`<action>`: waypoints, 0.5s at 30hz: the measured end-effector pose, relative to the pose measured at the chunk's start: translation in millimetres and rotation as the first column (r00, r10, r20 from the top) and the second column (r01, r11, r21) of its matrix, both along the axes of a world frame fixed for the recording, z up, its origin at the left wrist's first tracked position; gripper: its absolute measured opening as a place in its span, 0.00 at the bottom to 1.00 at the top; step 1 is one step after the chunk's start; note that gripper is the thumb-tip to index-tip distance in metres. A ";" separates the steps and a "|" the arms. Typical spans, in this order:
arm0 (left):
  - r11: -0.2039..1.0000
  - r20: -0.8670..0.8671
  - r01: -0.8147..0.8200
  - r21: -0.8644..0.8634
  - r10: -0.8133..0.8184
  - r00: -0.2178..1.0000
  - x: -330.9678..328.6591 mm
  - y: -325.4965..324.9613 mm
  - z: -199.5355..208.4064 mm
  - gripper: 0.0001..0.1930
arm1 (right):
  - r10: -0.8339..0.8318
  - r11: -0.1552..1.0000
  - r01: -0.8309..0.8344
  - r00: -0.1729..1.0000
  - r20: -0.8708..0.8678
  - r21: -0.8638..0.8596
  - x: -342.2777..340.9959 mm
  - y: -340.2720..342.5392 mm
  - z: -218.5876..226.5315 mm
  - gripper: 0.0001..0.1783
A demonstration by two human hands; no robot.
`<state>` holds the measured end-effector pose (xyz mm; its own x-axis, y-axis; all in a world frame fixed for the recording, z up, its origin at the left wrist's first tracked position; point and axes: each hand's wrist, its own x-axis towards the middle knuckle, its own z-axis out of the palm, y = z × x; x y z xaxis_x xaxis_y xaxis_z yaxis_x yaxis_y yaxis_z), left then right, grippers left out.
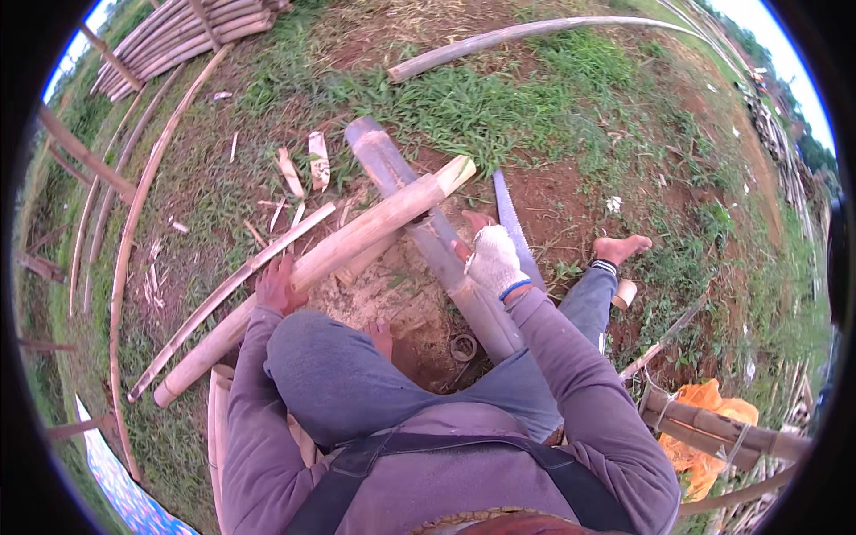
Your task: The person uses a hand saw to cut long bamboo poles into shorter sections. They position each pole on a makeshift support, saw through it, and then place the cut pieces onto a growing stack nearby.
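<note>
A pale peeled bamboo pole (366,230) slants from lower left to upper right, crossing over a thick grey-brown pole (437,245). My bare left hand (280,285) grips the pale pole on its lower half, beside my bent knee. A split bamboo strip (232,299) lies along that pole's far side. My right hand (495,259), in a white knitted glove with bare fingertips, is over the thick pole just right of the crossing. Its visible fingers are apart, with nothing seen between them. A hand saw's toothed blade (515,218) lies just beyond it; its handle is hidden.
Wood offcuts (318,160) and sawdust (383,285) lie around the crossing. Stacked poles (183,40) stand at the far left, and a long curved pole (535,31) lies across the far grass. Lashed bamboo (713,428) and an orange cloth (709,406) are at the near right.
</note>
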<state>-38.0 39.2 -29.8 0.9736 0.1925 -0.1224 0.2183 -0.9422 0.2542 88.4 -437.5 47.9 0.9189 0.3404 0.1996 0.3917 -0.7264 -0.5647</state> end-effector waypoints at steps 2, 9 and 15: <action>1.000 -0.045 0.007 -0.004 -0.007 0.999 -5.9 8.1 0.9 0.55 | -0.013 0.998 0.002 0.987 0.163 0.062 38.0 36.2 -11.8 0.37; 1.000 -0.082 0.021 0.019 -0.020 0.996 -17.6 7.3 2.8 0.39 | -0.015 0.999 0.017 0.999 -0.044 0.042 102.9 74.2 -54.6 0.40; 0.999 0.002 0.005 0.037 -0.005 1.000 -23.1 -14.2 35.0 0.38 | 0.057 0.994 -0.047 0.993 -0.105 0.098 118.5 71.2 -50.7 0.39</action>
